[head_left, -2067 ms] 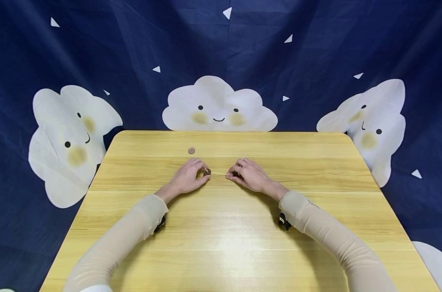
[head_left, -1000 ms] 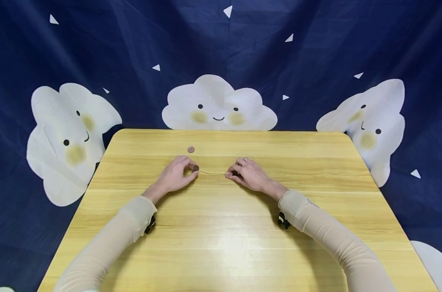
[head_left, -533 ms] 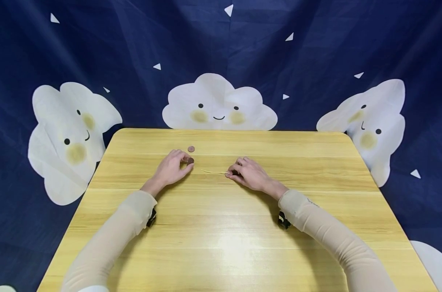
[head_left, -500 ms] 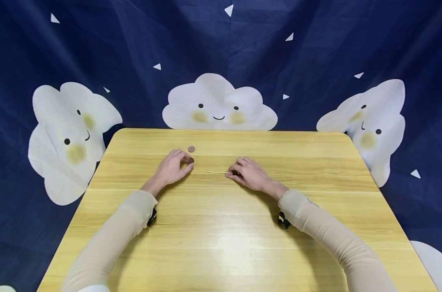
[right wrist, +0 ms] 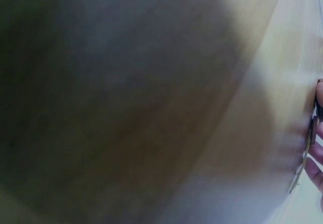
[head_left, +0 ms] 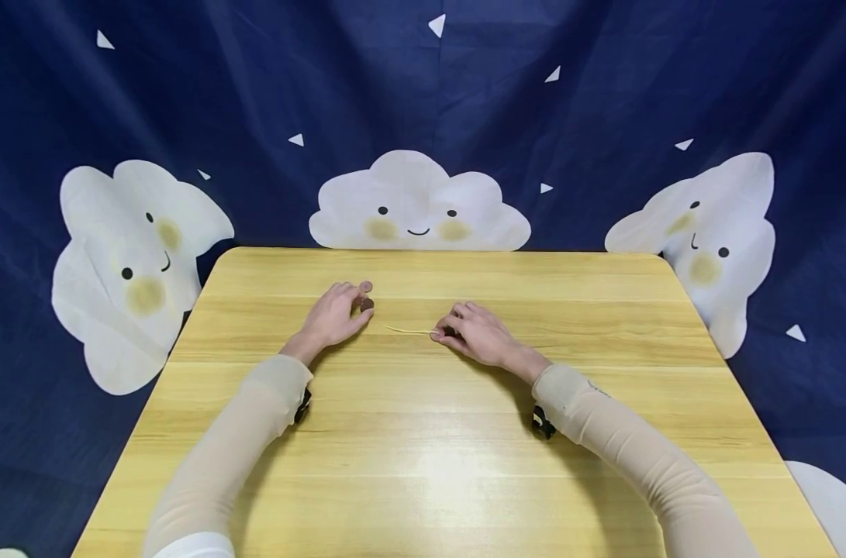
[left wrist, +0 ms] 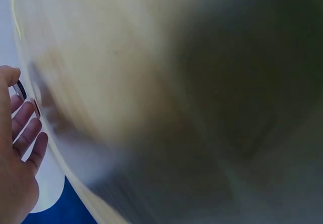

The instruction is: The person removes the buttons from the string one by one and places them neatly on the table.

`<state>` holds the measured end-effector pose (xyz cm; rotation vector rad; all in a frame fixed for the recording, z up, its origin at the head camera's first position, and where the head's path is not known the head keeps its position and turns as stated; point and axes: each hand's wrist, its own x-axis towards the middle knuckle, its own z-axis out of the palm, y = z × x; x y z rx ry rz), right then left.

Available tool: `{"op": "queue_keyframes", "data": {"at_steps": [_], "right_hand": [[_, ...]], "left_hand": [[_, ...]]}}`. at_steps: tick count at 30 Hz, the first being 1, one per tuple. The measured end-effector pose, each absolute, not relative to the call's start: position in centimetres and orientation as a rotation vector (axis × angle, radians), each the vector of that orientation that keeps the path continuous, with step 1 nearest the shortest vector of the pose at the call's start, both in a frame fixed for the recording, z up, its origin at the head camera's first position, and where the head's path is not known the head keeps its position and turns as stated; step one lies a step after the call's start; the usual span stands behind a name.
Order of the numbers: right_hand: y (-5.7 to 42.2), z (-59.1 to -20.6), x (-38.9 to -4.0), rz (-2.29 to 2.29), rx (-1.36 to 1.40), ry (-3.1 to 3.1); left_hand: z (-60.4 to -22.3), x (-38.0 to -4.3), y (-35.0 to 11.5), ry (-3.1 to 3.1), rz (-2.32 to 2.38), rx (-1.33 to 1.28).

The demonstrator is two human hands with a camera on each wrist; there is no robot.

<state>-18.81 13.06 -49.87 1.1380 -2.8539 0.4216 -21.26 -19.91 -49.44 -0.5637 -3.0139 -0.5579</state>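
Note:
My left hand [head_left: 333,314], at the table's far left-centre, pinches a dark brown button-like disc [head_left: 367,305] between thumb and fingers. Its fingertips are close to a reddish-brown button-like disc [head_left: 366,287] on the table; whether they touch it I cannot tell. In the left wrist view, the dark disc [left wrist: 20,89] is edge-on against the thumb. My right hand [head_left: 484,335] holds another reddish-brown disc [head_left: 435,335] and a thin yellow string [head_left: 407,331], whose free end points left along the table. Something dark [head_left: 450,332] shows among the right fingers, partly hidden.
A light wood table [head_left: 423,403] lies under both hands. Behind its far edge hangs a dark blue cloth [head_left: 367,77] printed with white clouds. Most of each wrist view is blurred tabletop.
With the dark disc in its fingers, my left hand has moved left and away from me, off the string's end, up beside the lying disc. The right hand keeps its place.

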Motion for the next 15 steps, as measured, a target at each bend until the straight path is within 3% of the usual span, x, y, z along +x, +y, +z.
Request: {"op": "queue_keyframes", "data": {"at_steps": [15], "right_hand": [[13.21, -49.65, -18.6, 0.422, 1.136, -2.871]], "left_hand": [[-49.65, -22.04, -19.34, -3.046, -0.543, -0.566]]}}
